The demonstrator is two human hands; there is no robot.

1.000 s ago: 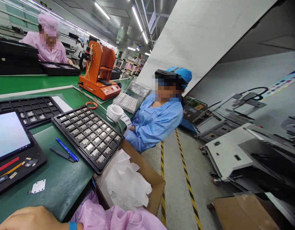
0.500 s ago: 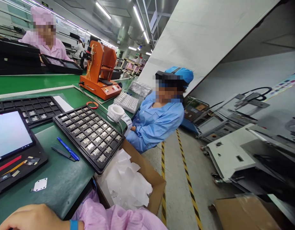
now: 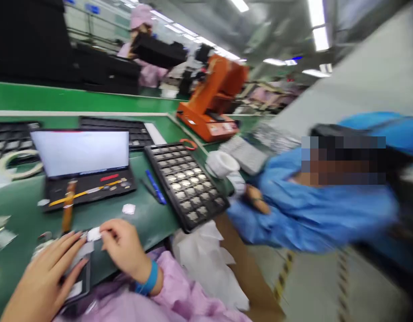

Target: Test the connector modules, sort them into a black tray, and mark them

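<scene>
My left hand (image 3: 48, 273) lies with its fingers stretched and apart over a dark flat device (image 3: 87, 279) at the table's near edge. Beside it, my right hand (image 3: 131, 250) pinches a small white piece (image 3: 94, 233) between thumb and index finger, at the device's top edge. A blue band (image 3: 149, 279) circles my right wrist. Just beyond, a small white plate (image 3: 128, 209) rests on the green table. A brown flex strip (image 3: 68, 208) stands up behind my left fingers. Part of the device is hidden under my left hand.
A tablet-like screen (image 3: 82, 154) leans at the back left. Right of it are a blue pen (image 3: 155, 187) and a black tray of small parts (image 3: 189, 179). Behind stands an orange press (image 3: 213, 98). A co-worker in blue (image 3: 313, 210) sits to the right, beside a carton (image 3: 256, 273).
The view has swung left and blurred. My left hand has come into view on the device. My right hand, only partly seen before, now shows pinching the white piece.
</scene>
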